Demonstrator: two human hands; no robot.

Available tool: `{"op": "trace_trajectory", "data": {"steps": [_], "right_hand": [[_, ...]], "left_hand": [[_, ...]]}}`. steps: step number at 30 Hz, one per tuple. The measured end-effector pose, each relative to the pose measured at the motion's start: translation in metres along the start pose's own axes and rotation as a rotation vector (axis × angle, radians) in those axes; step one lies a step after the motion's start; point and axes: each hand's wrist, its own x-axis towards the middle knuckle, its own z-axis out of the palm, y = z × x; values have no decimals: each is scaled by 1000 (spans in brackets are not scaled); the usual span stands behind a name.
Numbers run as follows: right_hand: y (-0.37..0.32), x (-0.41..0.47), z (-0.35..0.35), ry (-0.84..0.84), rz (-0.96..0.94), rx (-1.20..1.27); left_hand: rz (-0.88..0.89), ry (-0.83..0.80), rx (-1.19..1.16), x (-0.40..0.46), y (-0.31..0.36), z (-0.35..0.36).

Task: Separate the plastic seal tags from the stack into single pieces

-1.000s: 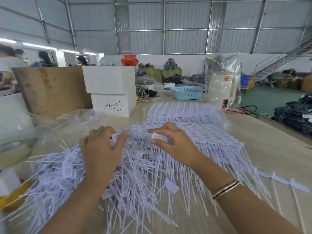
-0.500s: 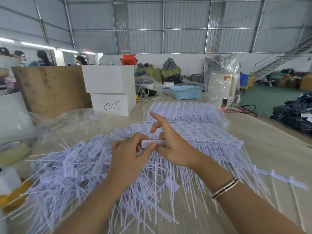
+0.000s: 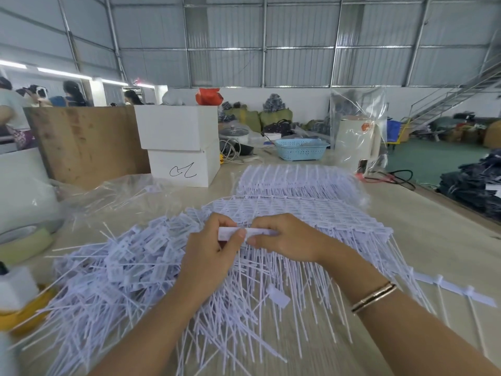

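Both hands, left (image 3: 210, 249) and right (image 3: 284, 237), are pinching one strip of tags (image 3: 245, 232) above the stack (image 3: 311, 213) on the desk (image 3: 433, 240), mid-snap I'd guess, so next is pulling apart and dropping the single onto the loose pile (image 3: 122, 264).

the left hand (image 3: 210, 256) and right hand (image 3: 287, 237) cover the middle of the white strip of tags (image 3: 259, 231) pinched between them, so whether its pieces are joined there cannot be told. beneath the hands, part of the stack of seal tags (image 3: 311, 213) is hidden. left of the stack, the loose pile of tags (image 3: 113, 272) blurs toward the frame's lower edge. further left, a yellow object (image 3: 24, 313) and a tape roll (image 3: 24, 240) are cut off by the edge. printing on the tags is too small to read.
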Motion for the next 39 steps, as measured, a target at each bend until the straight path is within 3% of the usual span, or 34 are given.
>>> {"op": "trace_trajectory", "data": {"steps": [6,18,22,26,30,33,36,39], "right_hand": [[-6,3,4,46,-60,58],[-12,4,18,458,-342,-297],[-14,3,19,607,-439,-241],[-7,6,9,510,-328,-122],[0,10,5,474,-185,-104],[2,10,4,485,-133,-121],[2,11,5,468,-146,-127],[3,11,7,422,-156,-64]], "left_hand": [[3,2,-98,2,5,-7],[-269,-1,-695,3,24,-10],[-392,133,-882,8,20,-12],[-258,211,-626,12,15,-16],[3,269,-103,9,10,-16],[91,378,170,12,1,-30],[12,440,506,17,-12,-43],[40,419,600,17,-11,-41]]}}
